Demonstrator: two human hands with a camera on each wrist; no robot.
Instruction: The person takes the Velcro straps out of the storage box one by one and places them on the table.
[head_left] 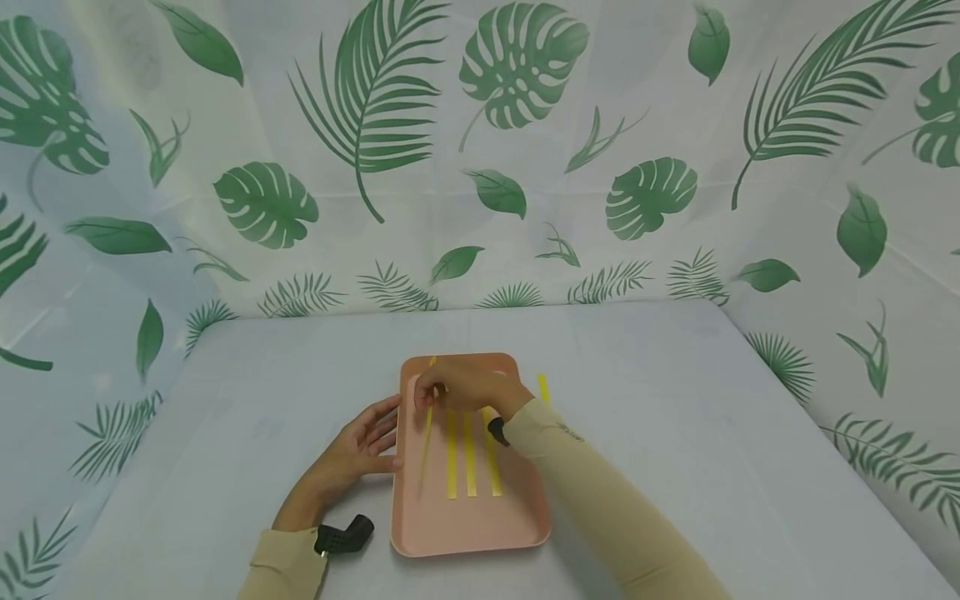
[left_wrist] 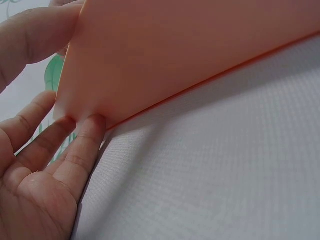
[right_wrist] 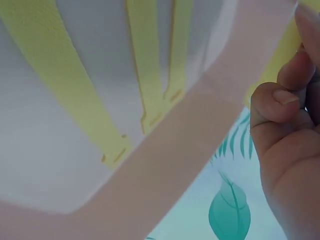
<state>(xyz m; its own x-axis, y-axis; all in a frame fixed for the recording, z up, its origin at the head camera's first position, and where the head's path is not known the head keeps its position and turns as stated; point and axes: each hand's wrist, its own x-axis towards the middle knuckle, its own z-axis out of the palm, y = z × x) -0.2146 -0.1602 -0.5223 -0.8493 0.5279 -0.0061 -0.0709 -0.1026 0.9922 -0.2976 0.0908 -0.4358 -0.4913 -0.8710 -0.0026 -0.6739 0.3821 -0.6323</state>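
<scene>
White tabletop (head_left: 660,417): yellow strip (head_left: 427,442) (over tray (head_left: 465,527)) pinched in right hand (head_left: 465,387).

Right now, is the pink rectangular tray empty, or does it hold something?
Not empty: three long yellow strips lie side by side inside the pink rectangular tray.

White walls (head_left: 562,196) printed with green leaves (head_left: 862,232) on three sides, pale table (head_left: 660,400) between them, soft light

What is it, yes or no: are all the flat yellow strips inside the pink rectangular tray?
No, the head view shows one flat yellow strip on the white table, right of the pink rectangular tray.
</scene>
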